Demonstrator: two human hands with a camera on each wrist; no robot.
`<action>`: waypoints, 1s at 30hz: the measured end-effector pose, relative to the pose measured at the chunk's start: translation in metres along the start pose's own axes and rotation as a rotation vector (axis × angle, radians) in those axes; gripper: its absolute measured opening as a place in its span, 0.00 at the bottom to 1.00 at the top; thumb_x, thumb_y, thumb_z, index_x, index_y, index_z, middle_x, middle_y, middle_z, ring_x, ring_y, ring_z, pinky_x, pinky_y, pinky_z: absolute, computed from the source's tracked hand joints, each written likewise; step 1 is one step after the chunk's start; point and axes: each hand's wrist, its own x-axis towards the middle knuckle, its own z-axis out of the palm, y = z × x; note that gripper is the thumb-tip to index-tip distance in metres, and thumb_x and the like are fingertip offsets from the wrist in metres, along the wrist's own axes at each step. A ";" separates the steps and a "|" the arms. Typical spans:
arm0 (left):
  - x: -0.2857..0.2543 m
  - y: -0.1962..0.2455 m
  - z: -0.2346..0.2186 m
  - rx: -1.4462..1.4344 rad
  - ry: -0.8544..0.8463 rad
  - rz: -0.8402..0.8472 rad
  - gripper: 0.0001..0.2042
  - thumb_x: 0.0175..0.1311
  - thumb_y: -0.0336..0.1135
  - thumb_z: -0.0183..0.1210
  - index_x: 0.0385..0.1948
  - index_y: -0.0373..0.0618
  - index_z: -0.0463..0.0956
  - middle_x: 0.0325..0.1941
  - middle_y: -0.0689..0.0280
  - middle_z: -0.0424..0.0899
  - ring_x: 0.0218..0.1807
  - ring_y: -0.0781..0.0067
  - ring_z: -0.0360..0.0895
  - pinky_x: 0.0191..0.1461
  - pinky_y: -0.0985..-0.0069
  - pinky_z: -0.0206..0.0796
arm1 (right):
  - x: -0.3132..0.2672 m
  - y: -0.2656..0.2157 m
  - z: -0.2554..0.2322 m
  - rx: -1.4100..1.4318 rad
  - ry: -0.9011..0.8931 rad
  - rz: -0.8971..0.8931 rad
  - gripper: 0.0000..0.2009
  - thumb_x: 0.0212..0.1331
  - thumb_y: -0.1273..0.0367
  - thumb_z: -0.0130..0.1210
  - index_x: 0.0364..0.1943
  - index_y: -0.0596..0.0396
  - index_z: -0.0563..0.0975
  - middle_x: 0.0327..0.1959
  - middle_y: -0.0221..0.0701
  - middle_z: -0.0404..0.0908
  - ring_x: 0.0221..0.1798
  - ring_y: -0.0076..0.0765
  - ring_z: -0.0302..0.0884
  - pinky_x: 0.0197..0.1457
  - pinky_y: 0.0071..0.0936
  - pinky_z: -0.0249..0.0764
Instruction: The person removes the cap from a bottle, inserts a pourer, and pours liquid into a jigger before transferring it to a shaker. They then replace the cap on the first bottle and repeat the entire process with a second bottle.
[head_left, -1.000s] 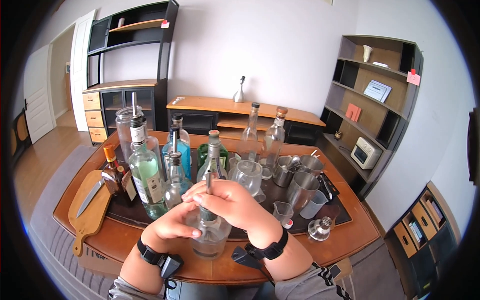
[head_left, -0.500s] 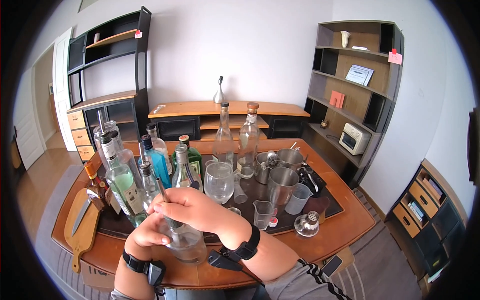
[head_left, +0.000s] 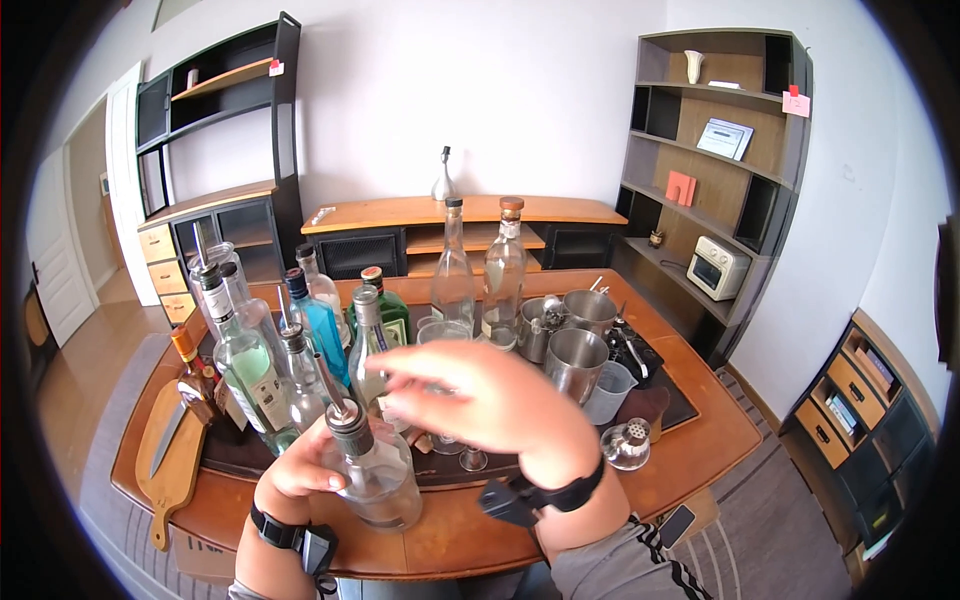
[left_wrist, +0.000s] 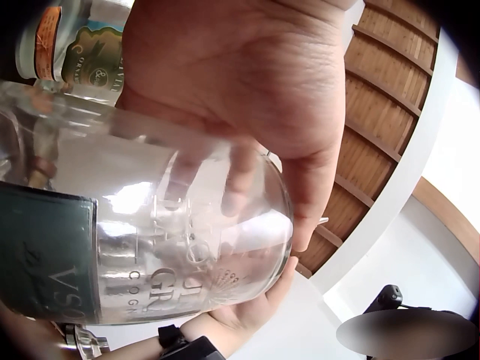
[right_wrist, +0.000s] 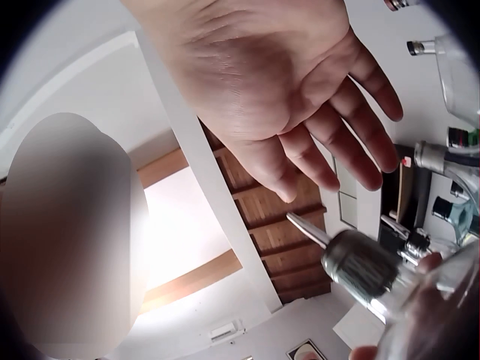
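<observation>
Near the front edge of the table stands a clear glass bottle with a metal pour spout and a dark ribbed collar at its mouth. My left hand grips the bottle around its shoulder; in the left wrist view its fingers show through the glass, near a dark label reading VSO. To the right of the spout my right hand is raised with its fingers extended. The right wrist view shows that palm apart from the spout's tip.
Several bottles, among them a pale green one, crowd the left and middle. Metal cups, a plastic jug and a shaker top stand right. A knife lies on a wooden board at far left.
Earlier both hands were at the bottle's neck and spout. My right hand has come off the spout and moved right, its fingers opening; my left hand stays on the bottle.
</observation>
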 end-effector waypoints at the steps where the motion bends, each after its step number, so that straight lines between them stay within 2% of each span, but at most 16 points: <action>1: 0.002 0.000 -0.001 0.042 -0.025 0.010 0.44 0.45 0.38 0.75 0.67 0.39 0.62 0.68 0.55 0.70 0.70 0.55 0.65 0.73 0.56 0.53 | -0.004 0.002 -0.010 0.012 0.107 -0.027 0.14 0.64 0.68 0.59 0.51 0.59 0.80 0.35 0.36 0.85 0.35 0.28 0.81 0.40 0.25 0.76; 2: 0.005 0.002 -0.001 0.082 -0.051 0.020 0.42 0.46 0.38 0.75 0.66 0.39 0.63 0.67 0.55 0.70 0.69 0.55 0.66 0.73 0.56 0.54 | -0.008 0.007 -0.019 0.024 0.215 -0.054 0.12 0.64 0.69 0.60 0.49 0.59 0.81 0.34 0.34 0.85 0.34 0.24 0.80 0.39 0.23 0.75; 5: 0.005 0.002 0.002 0.095 -0.043 0.031 0.42 0.47 0.37 0.75 0.67 0.38 0.62 0.67 0.55 0.71 0.69 0.55 0.67 0.72 0.57 0.55 | -0.013 0.021 -0.040 -0.094 0.440 0.131 0.09 0.63 0.68 0.60 0.40 0.61 0.82 0.30 0.33 0.83 0.32 0.22 0.77 0.37 0.21 0.72; 6: 0.005 0.002 0.002 0.094 -0.047 0.038 0.42 0.48 0.37 0.74 0.67 0.38 0.62 0.67 0.55 0.71 0.69 0.55 0.67 0.72 0.57 0.55 | -0.014 0.019 -0.046 -0.240 0.435 0.279 0.10 0.63 0.67 0.58 0.40 0.61 0.81 0.30 0.39 0.83 0.32 0.32 0.80 0.38 0.26 0.74; 8: 0.006 0.002 0.003 0.094 -0.053 0.056 0.42 0.49 0.36 0.74 0.67 0.38 0.62 0.67 0.55 0.71 0.69 0.55 0.67 0.72 0.57 0.55 | -0.013 0.038 -0.049 -0.516 0.397 0.320 0.11 0.61 0.66 0.56 0.39 0.59 0.81 0.32 0.45 0.83 0.35 0.48 0.82 0.41 0.36 0.76; 11: 0.005 0.001 0.004 0.057 -0.067 0.063 0.41 0.50 0.35 0.73 0.67 0.39 0.62 0.67 0.55 0.71 0.69 0.56 0.66 0.73 0.57 0.54 | -0.007 0.061 -0.047 -0.643 0.225 0.494 0.11 0.59 0.66 0.54 0.38 0.57 0.83 0.35 0.48 0.83 0.40 0.57 0.81 0.45 0.44 0.77; 14: 0.005 0.000 0.004 0.044 -0.069 0.067 0.40 0.50 0.34 0.72 0.68 0.39 0.62 0.67 0.55 0.71 0.70 0.56 0.66 0.73 0.57 0.53 | 0.001 0.088 -0.041 -0.790 0.103 0.635 0.10 0.55 0.67 0.55 0.35 0.56 0.84 0.35 0.48 0.83 0.41 0.57 0.82 0.46 0.44 0.77; 18: 0.007 -0.001 0.001 0.051 -0.120 0.086 0.39 0.52 0.32 0.71 0.68 0.40 0.62 0.67 0.57 0.71 0.70 0.57 0.65 0.74 0.57 0.52 | 0.005 0.119 -0.037 -0.785 0.009 0.739 0.11 0.52 0.69 0.55 0.35 0.58 0.85 0.37 0.49 0.83 0.42 0.57 0.82 0.49 0.45 0.77; 19: 0.007 -0.001 0.004 0.063 -0.065 0.080 0.40 0.49 0.36 0.72 0.67 0.39 0.63 0.66 0.54 0.72 0.69 0.55 0.67 0.73 0.57 0.53 | 0.007 0.123 -0.036 -0.777 -0.036 0.758 0.12 0.53 0.70 0.54 0.36 0.59 0.85 0.38 0.49 0.84 0.44 0.56 0.82 0.50 0.45 0.77; 21: 0.006 0.000 0.013 0.086 0.043 0.068 0.42 0.44 0.45 0.75 0.64 0.36 0.66 0.63 0.50 0.74 0.66 0.51 0.70 0.70 0.57 0.55 | 0.010 0.132 -0.034 -0.784 -0.102 0.787 0.12 0.55 0.69 0.53 0.38 0.58 0.85 0.41 0.49 0.84 0.46 0.56 0.82 0.51 0.44 0.77; 24: 0.005 -0.003 0.011 0.072 0.021 0.080 0.42 0.45 0.42 0.74 0.65 0.38 0.66 0.64 0.50 0.73 0.67 0.50 0.68 0.71 0.55 0.54 | 0.013 0.141 -0.030 -0.781 -0.178 0.816 0.13 0.56 0.68 0.53 0.39 0.57 0.85 0.43 0.48 0.84 0.47 0.55 0.82 0.51 0.43 0.77; 30: 0.005 -0.006 0.006 0.082 -0.008 0.098 0.42 0.46 0.40 0.74 0.66 0.39 0.64 0.65 0.50 0.73 0.68 0.49 0.67 0.73 0.54 0.53 | 0.016 0.154 -0.022 -0.642 -0.219 0.810 0.13 0.57 0.67 0.53 0.39 0.57 0.85 0.42 0.48 0.84 0.46 0.55 0.82 0.51 0.43 0.77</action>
